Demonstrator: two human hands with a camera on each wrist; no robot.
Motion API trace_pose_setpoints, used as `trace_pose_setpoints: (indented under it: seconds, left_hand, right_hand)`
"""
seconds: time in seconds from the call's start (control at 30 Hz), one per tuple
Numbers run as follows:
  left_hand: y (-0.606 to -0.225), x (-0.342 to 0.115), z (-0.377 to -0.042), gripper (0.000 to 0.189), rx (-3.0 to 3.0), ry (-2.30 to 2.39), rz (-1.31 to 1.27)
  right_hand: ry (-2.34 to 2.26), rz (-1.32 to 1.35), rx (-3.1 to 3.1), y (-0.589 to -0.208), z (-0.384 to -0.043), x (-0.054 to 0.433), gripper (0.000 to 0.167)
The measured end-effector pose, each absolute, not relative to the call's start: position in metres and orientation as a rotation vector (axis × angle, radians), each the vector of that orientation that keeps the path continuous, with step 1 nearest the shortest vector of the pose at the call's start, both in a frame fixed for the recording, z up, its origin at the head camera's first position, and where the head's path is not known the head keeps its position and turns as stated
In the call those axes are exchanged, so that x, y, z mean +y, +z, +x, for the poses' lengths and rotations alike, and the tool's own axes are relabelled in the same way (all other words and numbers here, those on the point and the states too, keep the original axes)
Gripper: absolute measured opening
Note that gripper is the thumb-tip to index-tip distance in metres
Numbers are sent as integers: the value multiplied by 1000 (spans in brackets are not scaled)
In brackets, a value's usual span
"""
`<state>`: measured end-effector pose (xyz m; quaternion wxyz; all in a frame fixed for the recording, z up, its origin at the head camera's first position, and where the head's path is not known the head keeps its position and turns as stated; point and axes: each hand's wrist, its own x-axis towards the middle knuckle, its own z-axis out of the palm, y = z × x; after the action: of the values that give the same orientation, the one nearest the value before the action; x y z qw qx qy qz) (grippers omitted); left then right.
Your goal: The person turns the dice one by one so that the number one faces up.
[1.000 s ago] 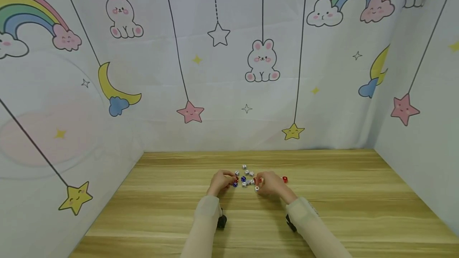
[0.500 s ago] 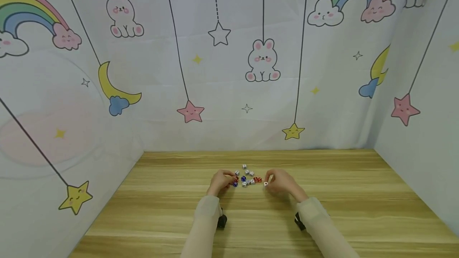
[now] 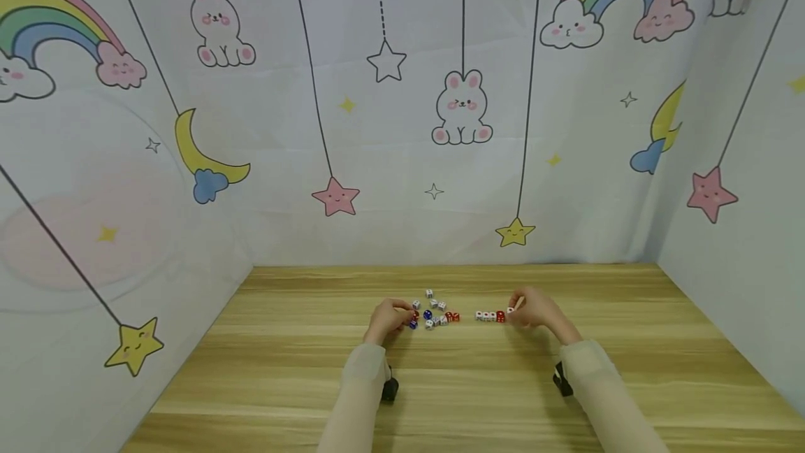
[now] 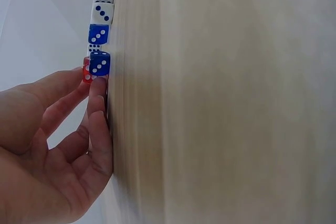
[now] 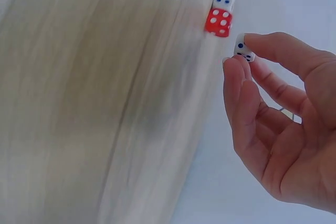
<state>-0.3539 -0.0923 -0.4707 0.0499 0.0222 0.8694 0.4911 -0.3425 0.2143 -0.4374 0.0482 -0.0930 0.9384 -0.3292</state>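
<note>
My right hand pinches a white die between thumb and fingertips, just beyond the right end of a short row of dice. That row ends in a red die with white dice to its left. In the right wrist view a small gap separates the held die from the red one. At the left edge of the loose dice, my left hand holds a red die by its fingertips. Close against it is a blue die, and the fingers partly hide the red one.
Loose white dice, another blue die and a pair of red dice lie between the hands. The wooden table meets a patterned cloth wall behind, with more cloth at both sides.
The right hand has carried the white die rightward from the loose dice to the row's far end. The row it had covered is now visible. My left hand has stayed put.
</note>
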Motion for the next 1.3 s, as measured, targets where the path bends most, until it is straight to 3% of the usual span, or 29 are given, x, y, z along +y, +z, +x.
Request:
trace_pose_setpoints:
  seconds: [0.8,1.1,1.3]
  left_hand:
    - [-474,-93,-355,17,2642,1512,78]
    - [-473,-92,-357,18,2644,1494,61]
    - [-471,-91,-355,18,2660,1471,50]
  right_hand:
    - [-865,-273,2979,-452,-346,212,11]
    - [-950,-245,2914,-437,-341,209,16]
    - [-1113,-429,2821,-442,-355,189,17]
